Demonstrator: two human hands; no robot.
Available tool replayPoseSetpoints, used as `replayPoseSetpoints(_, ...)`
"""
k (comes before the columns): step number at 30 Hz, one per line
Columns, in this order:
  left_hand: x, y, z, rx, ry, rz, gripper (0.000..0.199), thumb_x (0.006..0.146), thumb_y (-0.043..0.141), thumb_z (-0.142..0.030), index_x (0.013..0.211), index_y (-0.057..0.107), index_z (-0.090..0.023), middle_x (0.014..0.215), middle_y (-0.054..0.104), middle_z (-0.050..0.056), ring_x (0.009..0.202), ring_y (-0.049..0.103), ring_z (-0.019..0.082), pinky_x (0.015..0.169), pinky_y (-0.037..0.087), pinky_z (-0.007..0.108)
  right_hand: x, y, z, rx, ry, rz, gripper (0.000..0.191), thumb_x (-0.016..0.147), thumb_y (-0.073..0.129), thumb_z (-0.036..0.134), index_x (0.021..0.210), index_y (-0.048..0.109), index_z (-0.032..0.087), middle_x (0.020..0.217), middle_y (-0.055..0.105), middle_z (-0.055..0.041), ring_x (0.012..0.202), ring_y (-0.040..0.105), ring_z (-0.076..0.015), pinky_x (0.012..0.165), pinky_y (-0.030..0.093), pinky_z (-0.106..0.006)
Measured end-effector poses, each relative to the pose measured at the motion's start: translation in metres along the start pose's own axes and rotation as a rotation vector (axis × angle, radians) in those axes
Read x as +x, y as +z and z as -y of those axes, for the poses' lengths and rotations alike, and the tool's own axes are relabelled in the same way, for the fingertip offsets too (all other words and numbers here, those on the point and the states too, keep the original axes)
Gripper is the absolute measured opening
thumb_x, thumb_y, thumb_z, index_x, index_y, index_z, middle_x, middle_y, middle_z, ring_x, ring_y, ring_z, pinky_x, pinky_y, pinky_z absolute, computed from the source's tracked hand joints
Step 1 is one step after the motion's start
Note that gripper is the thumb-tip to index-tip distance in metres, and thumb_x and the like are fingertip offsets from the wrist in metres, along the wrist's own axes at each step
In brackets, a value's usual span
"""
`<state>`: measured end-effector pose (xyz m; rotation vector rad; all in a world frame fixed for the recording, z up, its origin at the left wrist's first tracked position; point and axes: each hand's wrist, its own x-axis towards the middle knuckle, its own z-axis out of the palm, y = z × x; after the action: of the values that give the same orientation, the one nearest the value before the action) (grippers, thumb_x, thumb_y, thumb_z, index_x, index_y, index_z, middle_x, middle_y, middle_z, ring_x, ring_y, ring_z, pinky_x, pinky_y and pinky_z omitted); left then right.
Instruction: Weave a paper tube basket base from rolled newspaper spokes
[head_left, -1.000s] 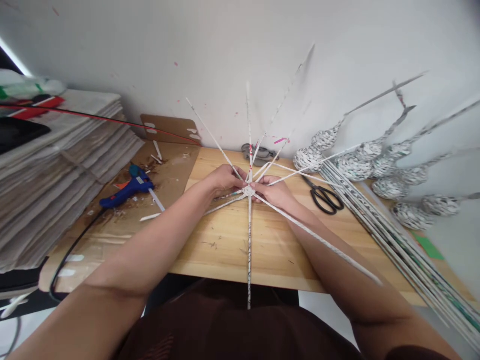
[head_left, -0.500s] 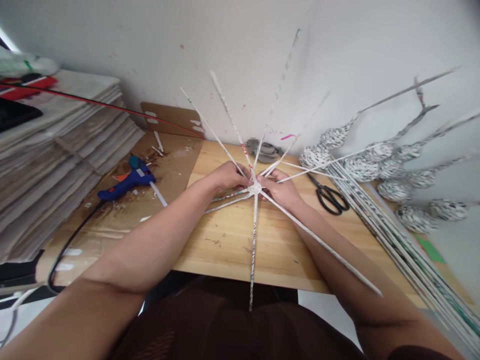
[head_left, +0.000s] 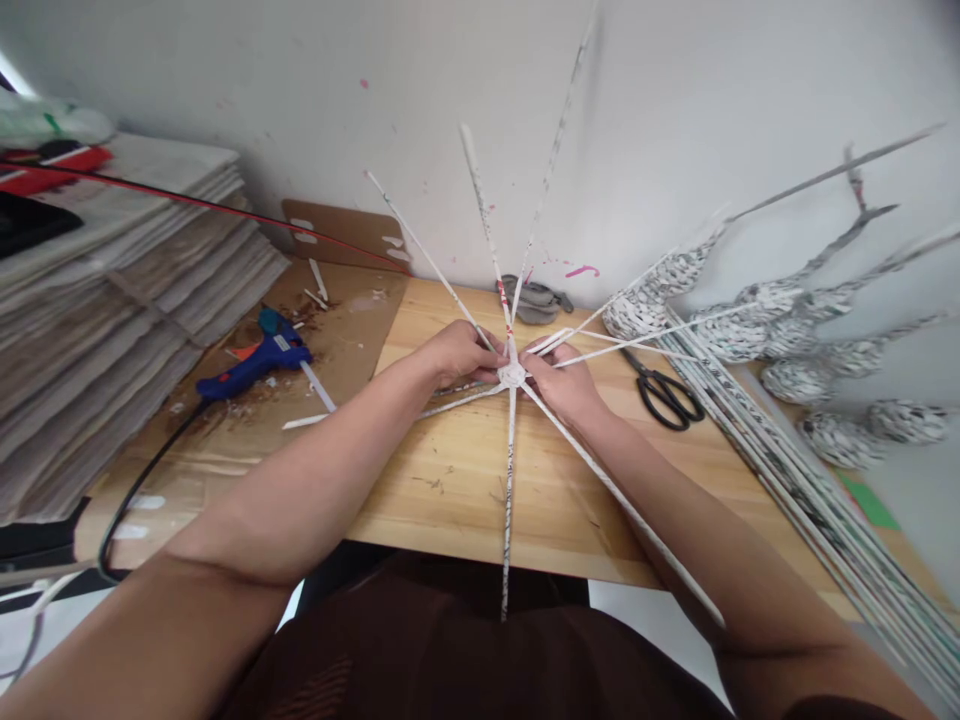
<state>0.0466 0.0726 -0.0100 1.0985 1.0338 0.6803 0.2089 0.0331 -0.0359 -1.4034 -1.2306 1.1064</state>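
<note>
Above the wooden table, a star of rolled newspaper tubes spreads from a small woven hub (head_left: 512, 374). My left hand (head_left: 469, 355) pinches the hub's left side, thumb and fingers closed round the tubes there. At the right side my right hand (head_left: 561, 376) is closed on the hub and on a folded tube beside it. One long tube (head_left: 508, 500) points down toward my body, another (head_left: 626, 505) runs over my right forearm, and several stick up toward the wall. The fingertips beneath the hub are partly hidden.
Black scissors (head_left: 667, 393) lie right of my hands, by a bundle of paper tubes (head_left: 787, 490). Woven paper bulbs (head_left: 731, 330) stand along the wall. A blue glue gun (head_left: 255, 365) sits on cardboard at left, near a stack of newspapers (head_left: 142, 290). A grey cloth item (head_left: 534, 300) lies behind.
The tube star has turned slightly clockwise in my hands; its upper tubes have swung to the right. Both hands keep their hold at nearly the same place.
</note>
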Motion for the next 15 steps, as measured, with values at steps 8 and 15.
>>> replayPoseSetpoints(8,0.0008,0.0009,-0.0006,-0.033,0.016,-0.013,0.013,0.062,0.074,0.003,0.064,0.068,-0.009,0.061,0.067,0.004,0.057,0.065,0.013,0.064,0.057,0.026,0.0007,-0.0005,0.0035,0.19,0.069,0.091,0.027,0.063,0.077,0.038,0.072,0.064,0.016,0.06,0.067,-0.0008,0.048,0.058,-0.0128,0.043,0.047,-0.023)
replayPoseSetpoints(15,-0.0029,0.0016,-0.0019,0.024,0.033,0.011,0.012,0.064,0.073,0.002,0.063,0.068,-0.009,0.063,0.069,0.006,0.058,0.066,0.014,0.061,0.056,0.024,-0.0013,0.0008,0.0053,0.143,0.031,0.081,0.027,0.065,0.076,0.038,0.076,0.065,0.016,0.06,0.066,-0.0008,0.047,0.057,-0.0122,0.04,0.045,-0.022)
